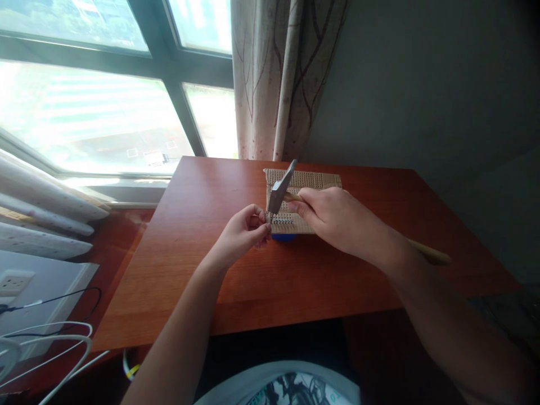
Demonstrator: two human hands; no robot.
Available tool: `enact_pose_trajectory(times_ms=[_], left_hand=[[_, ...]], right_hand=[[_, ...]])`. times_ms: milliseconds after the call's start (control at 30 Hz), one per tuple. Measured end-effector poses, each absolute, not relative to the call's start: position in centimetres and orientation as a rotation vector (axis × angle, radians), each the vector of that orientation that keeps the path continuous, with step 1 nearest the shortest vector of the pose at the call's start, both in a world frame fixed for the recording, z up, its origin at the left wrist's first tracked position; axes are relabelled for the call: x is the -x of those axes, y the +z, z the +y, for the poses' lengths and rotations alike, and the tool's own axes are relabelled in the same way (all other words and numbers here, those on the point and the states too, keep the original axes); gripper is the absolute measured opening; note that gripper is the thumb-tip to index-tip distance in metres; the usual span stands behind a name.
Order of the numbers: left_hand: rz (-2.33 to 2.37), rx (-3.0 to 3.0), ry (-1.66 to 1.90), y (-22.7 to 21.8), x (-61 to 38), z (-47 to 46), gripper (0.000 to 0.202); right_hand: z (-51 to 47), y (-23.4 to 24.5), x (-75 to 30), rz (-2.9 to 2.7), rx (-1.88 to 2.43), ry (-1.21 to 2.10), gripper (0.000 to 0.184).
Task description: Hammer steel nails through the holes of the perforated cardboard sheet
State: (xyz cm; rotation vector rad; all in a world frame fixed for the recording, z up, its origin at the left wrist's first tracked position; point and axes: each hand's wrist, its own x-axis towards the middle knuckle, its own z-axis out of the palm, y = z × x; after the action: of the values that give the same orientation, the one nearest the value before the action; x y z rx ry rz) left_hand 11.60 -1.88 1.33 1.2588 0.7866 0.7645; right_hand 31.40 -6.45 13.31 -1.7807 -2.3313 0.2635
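Note:
A tan board [314, 181] dotted with rows of small holes lies near the far edge of a reddish wooden table [219, 270]. My right hand [333, 216] is closed round the wooden handle of a hammer [280, 188], close to its grey metal head, which points down at the board's near left corner. My left hand [244, 230] pinches a small nail upright under the hammer head. A row of dark nails [283, 221] stands along the board's near edge. Something blue [283, 238] peeks out beneath the board.
A patterned curtain [282, 79] hangs behind the table beside a large window [97, 95]. White rolls [42, 214] lie on the left. A wall socket [12, 281] and white cables [50, 343] sit at lower left. The grey wall is on the right.

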Motion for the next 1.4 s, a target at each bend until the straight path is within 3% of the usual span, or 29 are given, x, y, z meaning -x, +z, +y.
enact_pose_trajectory(times_ms=[833, 1133, 1400], left_hand=[[0.801, -1.259, 0.759, 1.5, -11.6, -2.0, 0.029], [0.785, -1.259, 0.767, 1.6, -11.7, -1.9, 0.028], [0.786, -1.259, 0.769, 1.5, -11.7, -2.0, 0.027]], right_hand=[[-5.8, 13.7, -31.7, -2.254, 1.795, 0.211, 0.036], [-5.9, 12.6, -31.7, -2.311, 1.742, 0.386, 0.032], [-6.2, 13.2, -31.5, -2.278, 1.758, 0.245, 0.033]])
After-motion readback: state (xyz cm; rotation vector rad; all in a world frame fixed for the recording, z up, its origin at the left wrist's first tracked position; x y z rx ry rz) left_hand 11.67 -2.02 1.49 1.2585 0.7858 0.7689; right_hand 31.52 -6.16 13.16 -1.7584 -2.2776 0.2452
